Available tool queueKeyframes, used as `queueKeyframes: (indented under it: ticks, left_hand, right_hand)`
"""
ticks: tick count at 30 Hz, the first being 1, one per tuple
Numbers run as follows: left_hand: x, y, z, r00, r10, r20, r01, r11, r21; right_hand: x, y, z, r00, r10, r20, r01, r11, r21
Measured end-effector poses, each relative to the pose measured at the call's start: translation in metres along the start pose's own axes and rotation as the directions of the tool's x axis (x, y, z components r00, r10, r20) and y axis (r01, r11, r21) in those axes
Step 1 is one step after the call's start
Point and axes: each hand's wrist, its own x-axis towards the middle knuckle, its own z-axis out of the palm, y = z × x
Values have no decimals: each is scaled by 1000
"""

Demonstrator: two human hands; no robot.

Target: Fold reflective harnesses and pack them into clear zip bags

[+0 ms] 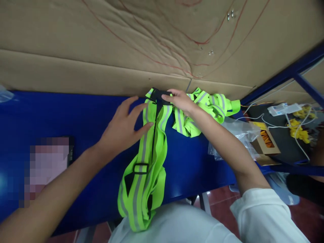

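Neon yellow-green reflective straps with grey stripes (139,189) stretch down the blue table and hang over its front edge. A black slider (141,168) sits on one strap. At the far end is a black buckle (159,95), pinched by my right hand (178,100) between thumb and fingers. My left hand (124,126) is spread, its fingertips beside the straps; whether they touch is hard to tell. A second heap of the same reflective straps (212,106) lies to the right, partly behind my right forearm.
Brown cardboard (101,40) with red cords walls the back of the blue table (187,172). A blurred-out item (48,165) lies at left. To the right are clear plastic bags (238,130), an open cardboard box (265,140), a white power strip (285,108) with cables and a blue frame (283,76).
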Motion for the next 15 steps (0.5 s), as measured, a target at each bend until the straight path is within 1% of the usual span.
queueKeyframes:
  ticks: [1, 2, 3, 4, 5, 8, 10, 12, 15]
  left_hand:
    - [1, 0, 3, 987, 159, 9, -159, 986, 55]
    - [2, 0, 7, 959, 281, 46, -283, 956, 70]
    - [3, 1, 12, 925, 366, 99, -373, 926, 59]
    - [3, 2, 18, 895, 421, 148, -430, 902, 38]
    - [2, 4, 24, 870, 452, 198, -464, 886, 13]
    - [-5, 9, 41, 809, 489, 327, -494, 866, -73]
    - [-10, 11, 47, 787, 493, 371, -483, 866, -127]
    - [-16, 9, 48, 787, 482, 385, -457, 875, -159]
    - [-24, 5, 41, 802, 450, 392, -414, 893, -177]
  right_hand:
    - [4, 0, -1, 1000, 3, 21, -3, 1000, 9]
    - [7, 1, -1, 999, -6, 37, 6, 1000, 3]
    - [11, 1, -1, 998, -28, 49, 28, 999, -16]
    - [14, 1, -1, 997, -56, 58, 59, 997, -46]
    - [17, 2, 0, 994, -83, 68, 89, 993, -84]
    - [24, 4, 1, 985, -130, 115, 153, 964, -216]
    - [28, 6, 1, 978, -150, 144, 187, 936, -298]
    - [32, 8, 0, 975, -160, 156, 206, 915, -347]
    - [37, 13, -2, 978, -136, 159, 188, 908, -374]
